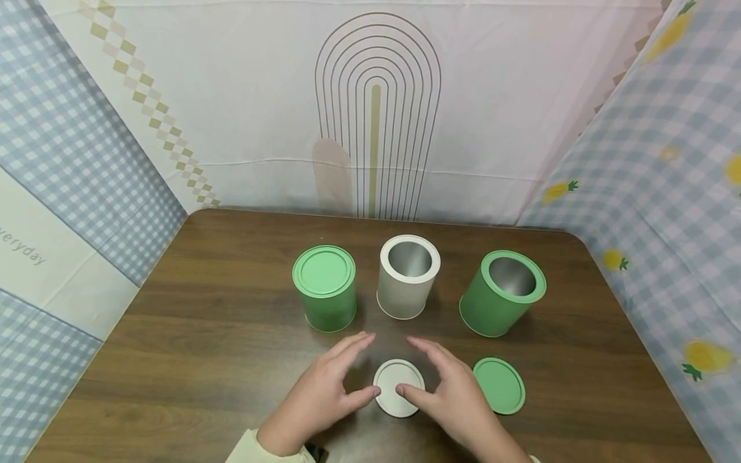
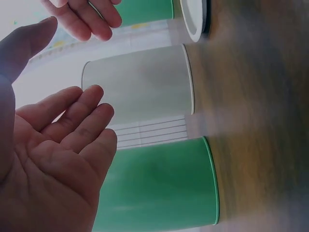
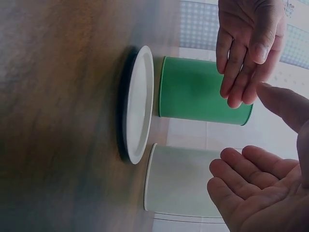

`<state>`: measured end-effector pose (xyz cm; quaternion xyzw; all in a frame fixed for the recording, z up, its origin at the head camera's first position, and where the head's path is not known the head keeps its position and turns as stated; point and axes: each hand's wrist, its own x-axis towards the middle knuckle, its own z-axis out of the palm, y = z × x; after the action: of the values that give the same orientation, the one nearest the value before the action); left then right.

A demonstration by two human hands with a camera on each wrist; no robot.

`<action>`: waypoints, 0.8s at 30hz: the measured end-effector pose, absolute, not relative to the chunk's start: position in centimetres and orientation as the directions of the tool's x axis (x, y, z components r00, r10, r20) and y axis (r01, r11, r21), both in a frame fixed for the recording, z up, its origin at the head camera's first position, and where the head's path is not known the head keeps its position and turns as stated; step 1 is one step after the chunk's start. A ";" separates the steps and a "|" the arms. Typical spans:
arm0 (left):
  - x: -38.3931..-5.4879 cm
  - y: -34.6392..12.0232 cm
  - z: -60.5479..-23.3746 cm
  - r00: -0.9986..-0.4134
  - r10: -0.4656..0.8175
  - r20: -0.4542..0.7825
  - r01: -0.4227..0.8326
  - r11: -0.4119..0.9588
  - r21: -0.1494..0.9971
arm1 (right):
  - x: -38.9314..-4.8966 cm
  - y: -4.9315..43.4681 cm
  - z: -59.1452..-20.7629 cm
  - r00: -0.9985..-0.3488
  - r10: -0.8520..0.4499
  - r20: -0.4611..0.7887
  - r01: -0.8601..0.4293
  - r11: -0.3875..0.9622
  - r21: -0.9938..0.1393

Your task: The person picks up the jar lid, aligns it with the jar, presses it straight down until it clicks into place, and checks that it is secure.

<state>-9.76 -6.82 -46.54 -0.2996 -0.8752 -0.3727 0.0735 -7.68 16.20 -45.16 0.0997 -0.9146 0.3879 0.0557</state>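
Note:
Over a round white lid [image 1: 393, 374] that lies on the table, my left hand [image 1: 324, 389] and right hand [image 1: 454, 392] face each other with thumbs and fingers spread apart. Neither palm holds anything. In the head view the right thumb overlaps the lid, and the left thumb tip reaches its left edge. Just beyond the fingertips stands an uncovered white can [image 1: 403, 301], its metal inside showing. In the right wrist view the white lid [image 3: 140, 106] lies flat on the wood, below the hands.
To the left stands a green can [image 1: 330, 312] with its lid on. An uncovered green can [image 1: 486, 308] stands on the right, with a green lid [image 1: 499, 387] flat on the brown table [image 1: 173, 360] in front of it. Patterned cloth [image 1: 260, 96] hangs around the table.

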 end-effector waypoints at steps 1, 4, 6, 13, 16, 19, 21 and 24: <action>-9.7 -6.8 -46.6 -0.811 0.473 0.345 0.577 0.544 0.610 | -7.6 16.2 -45.2 -0.974 -0.140 0.176 -0.223 0.681 -0.697; -9.7 -6.6 -46.7 -0.816 0.482 0.318 0.566 0.558 0.607 | -7.6 16.4 -45.4 -0.977 -0.141 0.161 -0.213 0.688 -0.694; -9.6 -6.6 -46.7 -0.821 0.486 0.298 0.556 0.566 0.608 | -7.5 16.5 -45.6 -0.979 -0.143 0.145 -0.204 0.690 -0.695; -9.6 -6.3 -46.6 -0.835 0.502 0.225 0.523 0.595 0.610 | -7.2 17.1 -46.2 -0.987 -0.136 0.090 -0.160 0.694 -0.702; -9.2 -6.4 -46.7 -0.844 0.513 0.158 0.493 0.624 0.606 | -6.8 17.1 -46.6 -0.986 -0.158 0.058 -0.152 0.693 -0.705; -8.8 -6.5 -46.9 -0.845 0.522 0.115 0.477 0.638 0.604 | -6.4 17.1 -47.0 -0.981 -0.189 0.032 -0.157 0.694 -0.703; -8.7 -6.4 -47.0 -0.842 0.529 0.107 0.477 0.637 0.606 | -6.5 17.2 -47.2 -0.980 -0.199 0.020 -0.155 0.695 -0.702; -8.9 -6.2 -47.3 -0.832 0.544 0.109 0.489 0.624 0.609 | -6.7 17.6 -47.1 -0.979 -0.203 -0.007 -0.142 0.709 -0.691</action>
<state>-8.93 -6.15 -47.27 -0.2870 -0.9002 -0.3248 -0.0428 -6.69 17.58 -47.15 0.0934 -0.9234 0.3701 -0.0412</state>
